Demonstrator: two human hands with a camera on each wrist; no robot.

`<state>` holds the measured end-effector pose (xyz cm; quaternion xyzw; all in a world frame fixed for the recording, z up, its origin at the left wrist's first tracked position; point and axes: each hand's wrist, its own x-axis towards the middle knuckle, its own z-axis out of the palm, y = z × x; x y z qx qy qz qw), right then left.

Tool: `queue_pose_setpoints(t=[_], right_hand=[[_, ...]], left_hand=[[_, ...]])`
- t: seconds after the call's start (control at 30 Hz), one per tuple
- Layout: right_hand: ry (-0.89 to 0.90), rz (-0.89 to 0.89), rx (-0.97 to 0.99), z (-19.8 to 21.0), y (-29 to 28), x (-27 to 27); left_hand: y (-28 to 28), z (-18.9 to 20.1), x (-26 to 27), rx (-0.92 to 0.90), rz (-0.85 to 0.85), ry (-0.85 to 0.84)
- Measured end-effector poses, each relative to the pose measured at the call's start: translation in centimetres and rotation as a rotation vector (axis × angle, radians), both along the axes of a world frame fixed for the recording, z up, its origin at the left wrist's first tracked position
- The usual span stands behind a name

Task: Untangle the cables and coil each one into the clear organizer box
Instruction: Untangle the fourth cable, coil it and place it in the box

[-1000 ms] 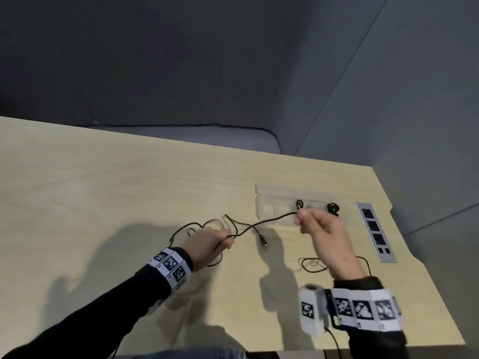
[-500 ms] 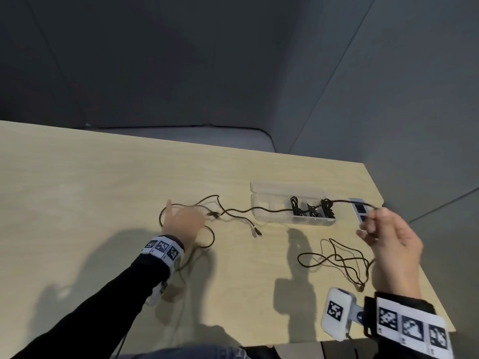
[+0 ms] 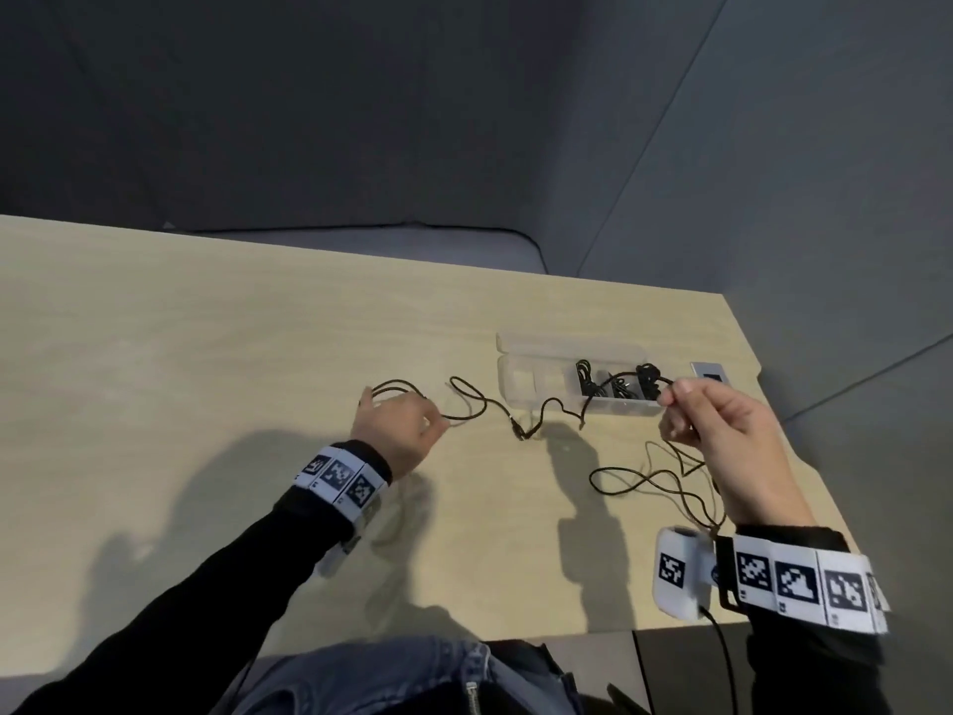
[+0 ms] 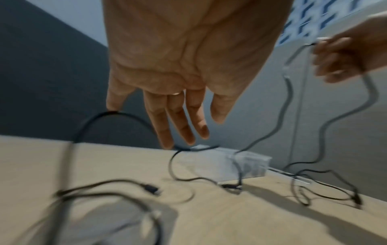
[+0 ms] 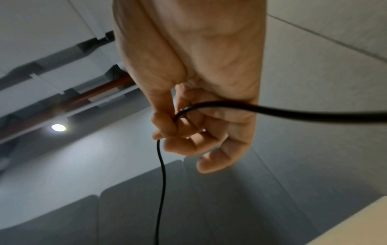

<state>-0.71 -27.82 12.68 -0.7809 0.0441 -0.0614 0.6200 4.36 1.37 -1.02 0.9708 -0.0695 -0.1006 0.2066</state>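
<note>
Thin black cables lie tangled on the wooden table [image 3: 206,353]. My left hand [image 3: 397,425] hovers with straight, spread fingers over a loop of cable [image 3: 392,389]; in the left wrist view the left hand [image 4: 178,116] holds nothing, its fingertips [image 4: 167,144] just above that cable [image 4: 117,114]. My right hand [image 3: 668,399] is raised by the right end of the clear organizer box [image 3: 521,384] and pinches a black cable [image 5: 293,112] between thumb and fingers [image 5: 165,131]. Coiled black cables [image 3: 613,389] sit in the box. The held cable [image 3: 546,410] sags to the table in front of the box.
More slack cable [image 3: 644,482] lies in loops under my right forearm near the table's right edge. A metal socket panel [image 3: 714,376] is set in the table behind my right hand. A grey padded bench [image 3: 361,245] runs beyond the far edge.
My right hand has moved left, back toward the box, and the cable that was taut over the box now hangs slack. The left hand let go earlier and stays spread over the loops.
</note>
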Motion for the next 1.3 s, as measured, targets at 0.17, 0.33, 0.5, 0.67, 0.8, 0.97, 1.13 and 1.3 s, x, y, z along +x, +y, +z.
queue_pose_setpoints(t=[0.17,0.33,0.5,0.67,0.8,0.97,1.13,1.3], right_hand=[[-0.085,0.144,-0.024,2.3,2.6,0.5],[-0.178,0.178,0.018,4.0,3.7,0.5],[-0.199,0.008,0.067,3.4,2.4,0.5],[-0.137,-0.140,0.060,1.1,0.1,0.5],[-0.038,-0.226,-0.106,-1.2,-1.1,0.7],[0.005,-0.078,-0.860,-3.8,-0.8,0.3],[0.076,0.296,-0.766,-6.3,4.3,0.0],[0.050,0.143,-0.414,-6.5,6.7,0.2]], left_hand=[[-4.6,2.7,-1.4,-0.069,-0.187,-0.134],[-6.5,3.0,-2.2,-0.443,-0.282,-0.307],[-4.9,0.4,-1.8,-0.411,-0.323,-0.239],[-3.0,-0.5,-1.5,-0.596,-0.156,0.027],[-2.0,-0.5,-1.7,-0.679,-0.037,0.104],[-2.4,1.5,-1.8,-0.683,-0.120,-0.007],[-3.8,4.2,-1.7,-0.781,-0.160,-0.085],[-3.8,5.3,-1.6,-1.060,0.024,0.041]])
